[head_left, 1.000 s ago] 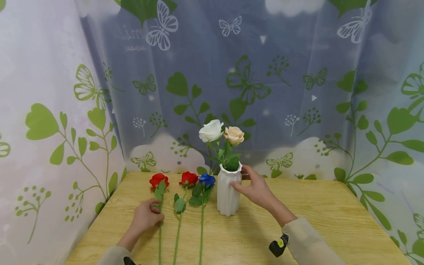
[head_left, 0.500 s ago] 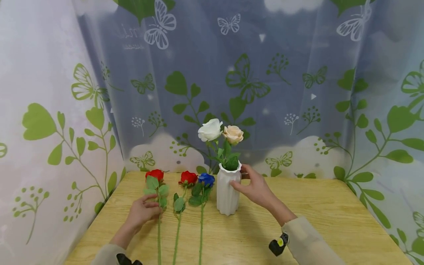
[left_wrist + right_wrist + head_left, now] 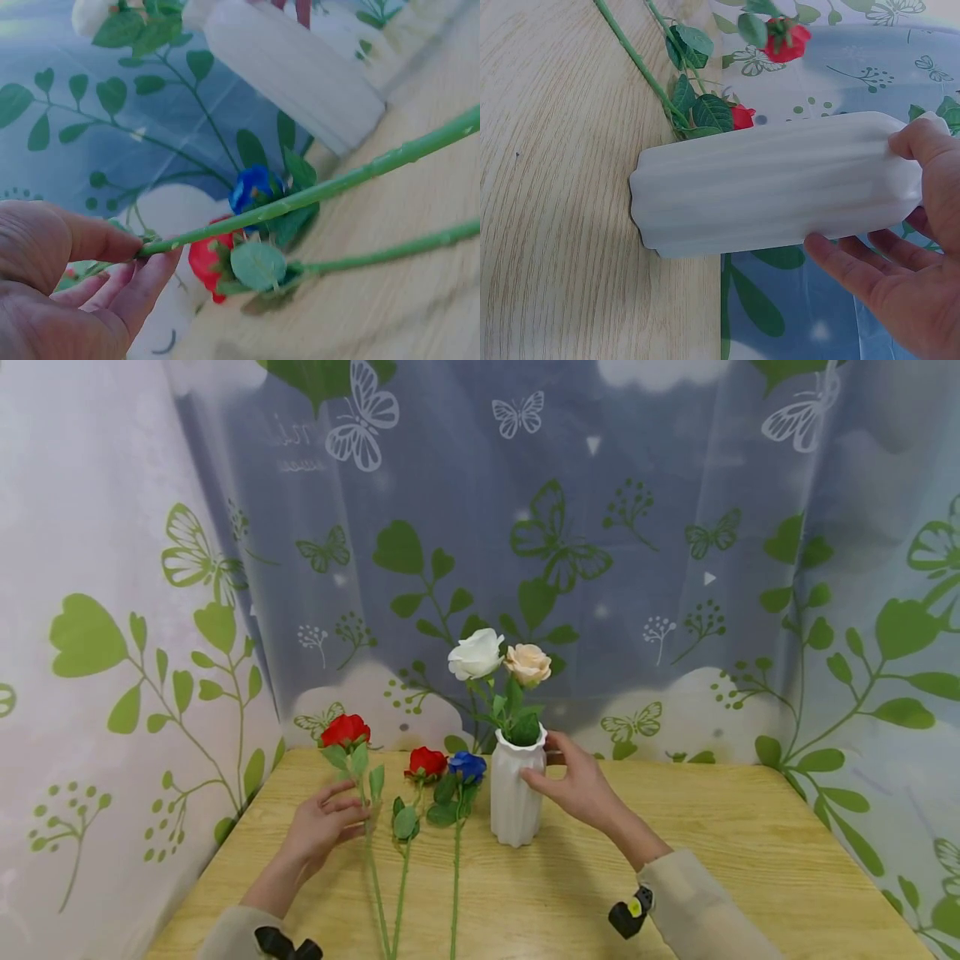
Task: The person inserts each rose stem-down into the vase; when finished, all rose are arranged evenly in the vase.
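Note:
My left hand (image 3: 326,827) pinches the green stem of a red rose (image 3: 346,731) between thumb and fingers. The bloom is raised off the table, and its stem (image 3: 337,184) slants across the left wrist view. My right hand (image 3: 585,785) grips the upper right side of a white fluted vase (image 3: 516,793), thumb at the front and fingers around the far side. The vase stands upright on the table. A white rose (image 3: 477,655) and a peach rose (image 3: 528,665) stand in it, their lower stems hidden inside.
A second red rose (image 3: 427,764) and a blue rose (image 3: 467,767) lie side by side on the wooden table (image 3: 600,893), between the left hand and the vase. A patterned curtain (image 3: 637,635) hangs behind and along both sides.
The left hand has taken the leftmost red rose by its stem and lifted the bloom off the table, shifting it slightly left. The right hand and vase stay put.

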`<state>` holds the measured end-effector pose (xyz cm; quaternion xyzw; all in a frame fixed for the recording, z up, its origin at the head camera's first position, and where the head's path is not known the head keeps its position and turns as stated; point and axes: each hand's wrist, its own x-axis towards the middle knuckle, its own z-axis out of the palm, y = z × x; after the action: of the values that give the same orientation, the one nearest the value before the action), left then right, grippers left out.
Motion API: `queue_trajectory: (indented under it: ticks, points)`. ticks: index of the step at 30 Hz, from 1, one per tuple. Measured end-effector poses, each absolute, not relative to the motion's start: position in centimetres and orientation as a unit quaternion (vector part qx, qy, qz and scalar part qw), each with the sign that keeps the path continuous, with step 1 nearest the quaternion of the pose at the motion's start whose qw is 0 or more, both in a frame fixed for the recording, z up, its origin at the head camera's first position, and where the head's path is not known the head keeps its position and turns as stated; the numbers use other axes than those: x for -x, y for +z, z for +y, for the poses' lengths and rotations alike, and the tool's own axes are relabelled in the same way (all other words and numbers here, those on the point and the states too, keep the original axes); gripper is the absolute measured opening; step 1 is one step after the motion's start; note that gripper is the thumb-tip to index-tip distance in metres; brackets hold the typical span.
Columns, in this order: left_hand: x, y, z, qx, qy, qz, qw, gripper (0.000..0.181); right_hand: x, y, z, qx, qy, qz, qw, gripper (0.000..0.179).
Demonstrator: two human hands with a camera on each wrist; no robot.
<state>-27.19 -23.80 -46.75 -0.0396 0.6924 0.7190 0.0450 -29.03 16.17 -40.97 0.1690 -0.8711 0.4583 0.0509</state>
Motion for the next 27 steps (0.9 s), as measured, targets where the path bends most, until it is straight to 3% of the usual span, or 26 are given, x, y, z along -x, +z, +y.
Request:
queue_trajectory:
  ticks: [5,13,19,27]
  points:
    - [26.9,-45.7,-23.3,0.038,0.737,0.673,0.042,0.072,29.0,-40.9,16.1,-0.169,0.46,-0.87,0.051,0.071]
    - [26.7,-44.0,-22.6,0.045,0.735,0.676,0.018,0.062,29.0,-40.9,16.1,-0.166,0.46,-0.871,0.049,0.073]
    - [26.9,-42.6,-22.0,0.028,0.758,0.652,-0.019,0.051,29.0,-40.9,16.1,-0.168,0.458,-0.872,0.054,0.072]
    - [27.3,-40.7,-20.9,0.009,0.787,0.614,-0.057,0.052,29.0,-40.9,16.1,-0.167,0.459,-0.871,0.05,0.073]
